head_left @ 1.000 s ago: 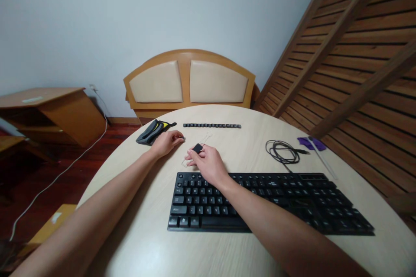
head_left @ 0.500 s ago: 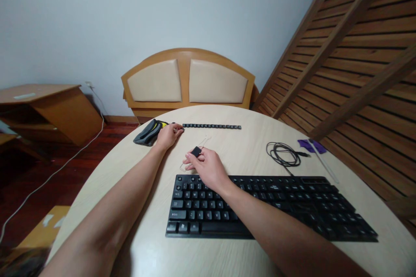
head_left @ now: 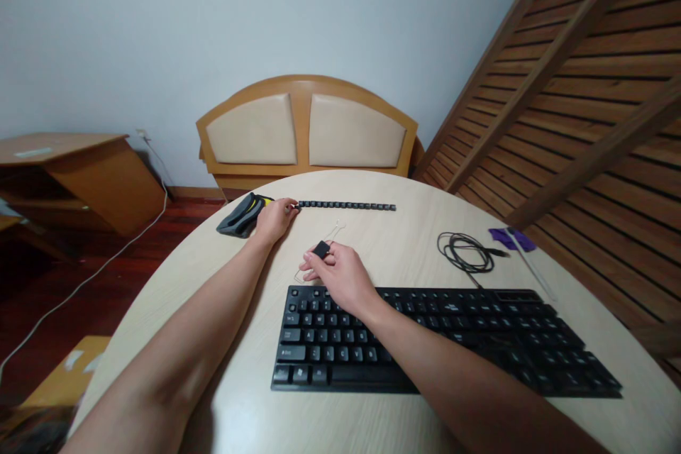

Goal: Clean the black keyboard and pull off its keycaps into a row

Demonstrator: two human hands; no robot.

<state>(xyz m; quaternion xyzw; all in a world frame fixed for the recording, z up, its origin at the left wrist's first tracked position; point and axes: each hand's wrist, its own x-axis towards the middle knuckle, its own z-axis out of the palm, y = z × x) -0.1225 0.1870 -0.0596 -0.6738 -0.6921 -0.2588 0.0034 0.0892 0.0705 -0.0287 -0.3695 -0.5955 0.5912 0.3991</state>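
Note:
My left hand (head_left: 275,220) is at the left end of a straight row of black keycaps (head_left: 348,205) on the far part of the table. Its fingers are pinched round a small dark keycap (head_left: 297,208), mostly covered by the fingertips. My right hand (head_left: 345,271) holds a wire keycap puller by its black handle (head_left: 321,249), with the thin wire prongs pointing away from me. Below that hand and forearm lies a black keyboard (head_left: 345,373), partly hidden by the arm. Near its upper left corner a few key positions show no caps.
A grey, black and yellow glove-like item (head_left: 240,216) lies beside my left wrist. The keyboard's coiled cable (head_left: 464,253) rests at right, near a purple cloth (head_left: 511,239) and a pale stick (head_left: 532,266). Beyond the round table (head_left: 394,245) stands a headboard (head_left: 303,128).
My left hand stays at the row's left end, its fingers shifted only slightly with the keycap. The right hand holds still with the puller. The view has tilted a little.

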